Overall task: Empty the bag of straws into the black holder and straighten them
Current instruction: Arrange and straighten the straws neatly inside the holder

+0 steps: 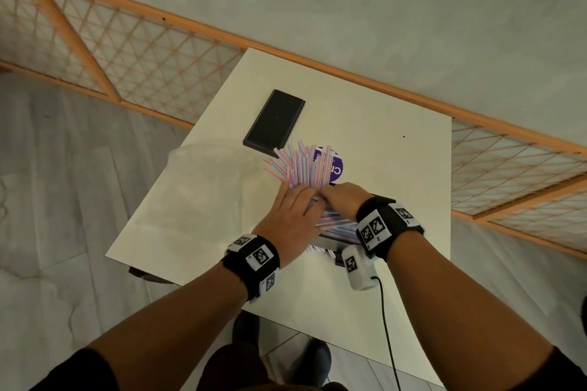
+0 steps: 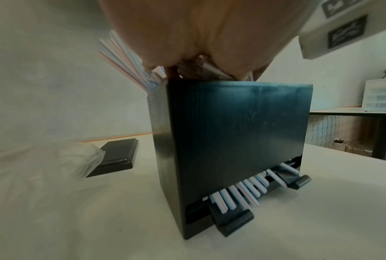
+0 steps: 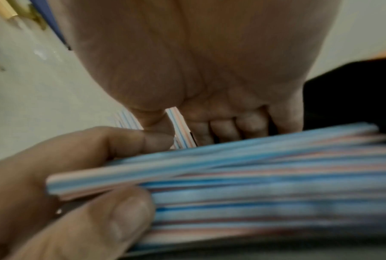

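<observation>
Both hands meet atop the black holder on the white table, the left hand flat and the right hand curled on striped straws fanning from its top.

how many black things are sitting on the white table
2. The black holder stands at the near edge under both hands, full of straws; its flat black lid lies farther back. More may be hidden behind the hands.
</observation>
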The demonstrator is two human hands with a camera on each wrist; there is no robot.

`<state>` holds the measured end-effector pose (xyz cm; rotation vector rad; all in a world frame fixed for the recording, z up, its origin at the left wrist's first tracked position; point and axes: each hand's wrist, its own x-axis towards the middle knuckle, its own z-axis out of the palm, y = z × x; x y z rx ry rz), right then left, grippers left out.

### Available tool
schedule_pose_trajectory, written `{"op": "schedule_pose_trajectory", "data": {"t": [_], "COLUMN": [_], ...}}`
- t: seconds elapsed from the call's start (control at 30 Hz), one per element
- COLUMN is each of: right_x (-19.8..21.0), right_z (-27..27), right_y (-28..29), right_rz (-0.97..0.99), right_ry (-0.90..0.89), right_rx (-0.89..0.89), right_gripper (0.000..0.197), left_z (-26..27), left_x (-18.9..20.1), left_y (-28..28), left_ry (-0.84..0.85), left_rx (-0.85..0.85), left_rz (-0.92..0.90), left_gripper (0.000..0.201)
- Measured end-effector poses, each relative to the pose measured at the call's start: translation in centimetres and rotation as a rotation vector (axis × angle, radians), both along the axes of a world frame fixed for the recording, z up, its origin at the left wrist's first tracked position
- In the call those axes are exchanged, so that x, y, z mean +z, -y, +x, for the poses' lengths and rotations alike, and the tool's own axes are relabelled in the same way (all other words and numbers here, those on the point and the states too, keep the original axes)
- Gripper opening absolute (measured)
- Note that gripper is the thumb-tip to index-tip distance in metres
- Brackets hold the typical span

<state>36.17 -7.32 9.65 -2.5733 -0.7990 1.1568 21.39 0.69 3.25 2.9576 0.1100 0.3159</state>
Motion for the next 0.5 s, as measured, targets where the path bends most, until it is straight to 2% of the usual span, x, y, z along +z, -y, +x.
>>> {"op": "schedule_pose_trajectory", "data": {"t": [0.23, 0.4, 0.5], "right_x": [-0.2, 0.2, 0.5], "right_z": [0.0, -0.4, -0.7], "right_y": [-0.3, -1.0, -1.4], "right_rz": [0.221, 0.193, 0.179], "right_ry": [-0.047, -0.078, -0.124], "right_rx": [-0.177, -0.15, -0.202], "right_gripper": [0.025, 0.038, 0.03], "left_z": [0.4, 0.1, -0.2], "left_x": [-0.5, -0.5, 0.4], "left_y": [-0.2, -0.4, -0.2], "left_ry": [-0.008, 0.021, 0.031], "left_rx": [0.003, -0.005, 0.011], "left_rz": [-0.053, -0.091, -0.203], "left_gripper": [0.053, 0.05, 0.057]}}
